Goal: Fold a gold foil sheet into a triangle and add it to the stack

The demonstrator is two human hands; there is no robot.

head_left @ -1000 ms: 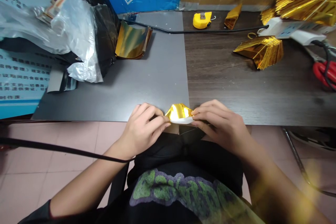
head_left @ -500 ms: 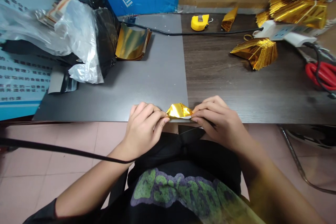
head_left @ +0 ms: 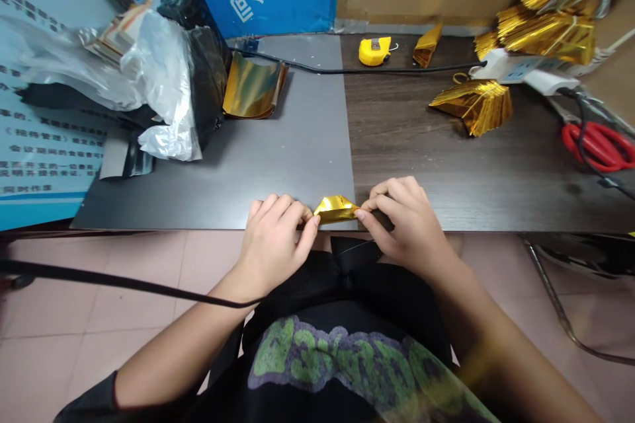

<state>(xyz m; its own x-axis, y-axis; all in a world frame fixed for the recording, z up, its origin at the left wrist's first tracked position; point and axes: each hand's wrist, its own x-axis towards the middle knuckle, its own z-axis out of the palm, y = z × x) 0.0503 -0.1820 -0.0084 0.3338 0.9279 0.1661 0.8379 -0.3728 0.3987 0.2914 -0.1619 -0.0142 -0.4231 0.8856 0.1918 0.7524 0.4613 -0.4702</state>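
Observation:
A small folded piece of gold foil paper point(head_left: 336, 209) lies at the near edge of the table point(head_left: 446, 165). My left hand point(head_left: 275, 241) pinches its left end with curled fingers. My right hand point(head_left: 404, 218) pinches its right end, fingers pressed together on the fold. Both hands rest on the table edge, just in front of my black shirt.
A stack of gold sheets point(head_left: 253, 86) leans by a black and clear plastic bag point(head_left: 163, 79) at the back left. A yellow tape measure point(head_left: 374, 51), folded gold pieces point(head_left: 473, 104), a white power strip point(head_left: 526, 69), a black cable and red-handled scissors point(head_left: 598, 145) lie at the back right.
The gold piece has been pressed flatter and narrower between my fingers. The white underside that showed a second ago is now folded out of sight.

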